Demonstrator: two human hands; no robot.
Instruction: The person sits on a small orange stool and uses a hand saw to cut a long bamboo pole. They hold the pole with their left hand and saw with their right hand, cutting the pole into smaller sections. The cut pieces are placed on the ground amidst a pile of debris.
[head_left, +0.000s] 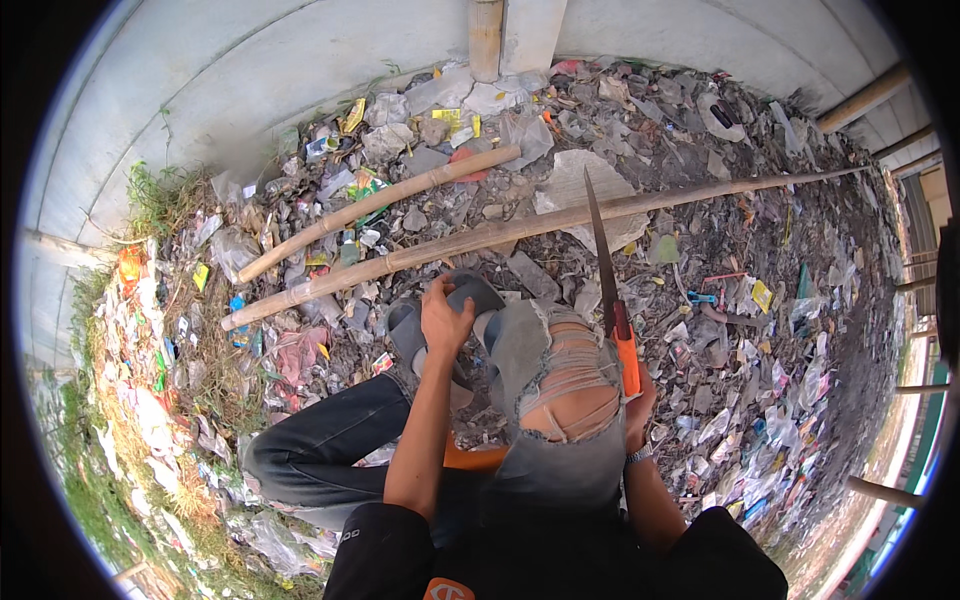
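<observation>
My right hand [640,408] is closed around the orange handle of a hand saw [606,262] beside my right knee. The saw's long tapering blade points up and away, its tip overlapping the far bamboo pole in view. My left hand [447,318] is at a grey sandal [477,291] on my foot, thumb apart from the bent fingers; whether it presses on the sandal is unclear. Ahead of my feet a long bamboo pole [490,236] lies across the ground. A shorter bamboo pole [380,208] rests beyond its left part, slanting the same way.
Litter and plastic scraps [740,400] cover the ground all round. A pale flat slab [590,195] lies under the long pole. A grey wall [300,60] curves behind, with an upright bamboo post [486,40] against it. Something orange [475,458] shows beneath my leg.
</observation>
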